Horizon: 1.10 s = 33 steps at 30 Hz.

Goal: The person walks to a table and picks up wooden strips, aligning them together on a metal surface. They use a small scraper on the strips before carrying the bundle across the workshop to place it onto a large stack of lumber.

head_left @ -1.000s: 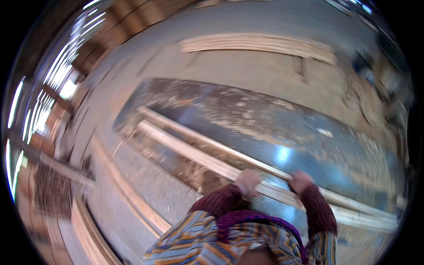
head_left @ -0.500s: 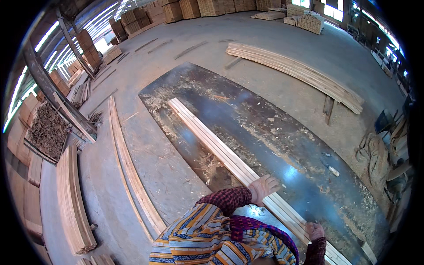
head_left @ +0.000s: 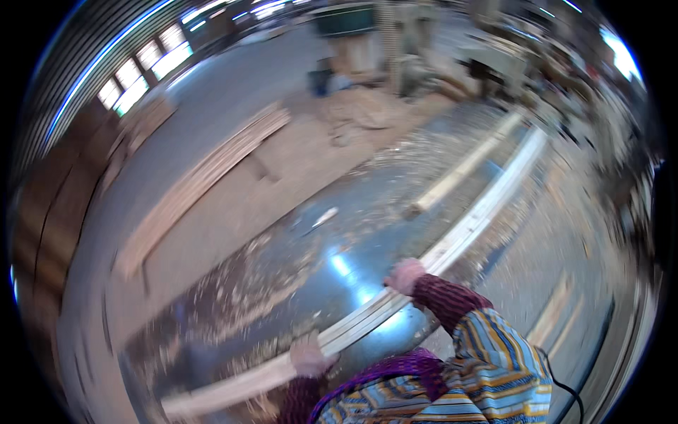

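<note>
A bundle of long, pale wooden strips [head_left: 367,316] lies side by side along the near side of a dark metal-topped table [head_left: 282,247]. My left hand [head_left: 311,355] is closed over the strips toward their near left end. Farther along to the right, my right hand [head_left: 405,275] grips the same bundle, its fingers partly hidden and blurred. A small tool with a white handle [head_left: 325,217] rests on the table beyond my hands. Another wooden piece [head_left: 470,162] lies beyond the strips, toward the table's far right.
Wood shavings are scattered over the table. A stack of long boards [head_left: 205,185] sits on supports beyond it at left. Machinery [head_left: 498,60] stands at the far right, near a crumpled sack-like heap [head_left: 360,109]. More boards [head_left: 551,311] lie on the floor at right.
My view has swung to the right, bringing the machinery and the strips' other end into sight. Both hands stay on the bundle, the left now nearer its left end.
</note>
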Motion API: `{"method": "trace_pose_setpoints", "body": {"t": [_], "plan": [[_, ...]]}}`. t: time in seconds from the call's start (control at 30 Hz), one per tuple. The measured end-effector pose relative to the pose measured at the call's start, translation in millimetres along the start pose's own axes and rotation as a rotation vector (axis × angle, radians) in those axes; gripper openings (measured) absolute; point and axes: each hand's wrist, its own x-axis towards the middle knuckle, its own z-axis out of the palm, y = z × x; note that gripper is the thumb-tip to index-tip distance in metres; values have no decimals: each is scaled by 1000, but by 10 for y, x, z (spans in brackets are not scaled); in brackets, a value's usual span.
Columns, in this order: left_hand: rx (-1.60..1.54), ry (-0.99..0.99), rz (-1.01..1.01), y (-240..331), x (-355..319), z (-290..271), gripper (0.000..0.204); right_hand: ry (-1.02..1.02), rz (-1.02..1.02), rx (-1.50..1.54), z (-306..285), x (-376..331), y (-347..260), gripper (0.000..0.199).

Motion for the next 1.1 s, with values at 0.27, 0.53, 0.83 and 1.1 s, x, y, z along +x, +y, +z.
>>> {"method": "trace_pose_setpoints", "body": {"t": [0.27,0.53,0.83,1.1], "plan": [[228,10,-142,297,78,193,109,81,37,67,39,-248,200,58],[127,-64,-49,251,102,5,104,60,119,84,178,-66,202,61],[188,142,-42,208,19,184,98,72,51,44,116,-77,170,55],[62,30,-148,331,-238,75,95,44,-7,-61,289,-182,57,45]]}}
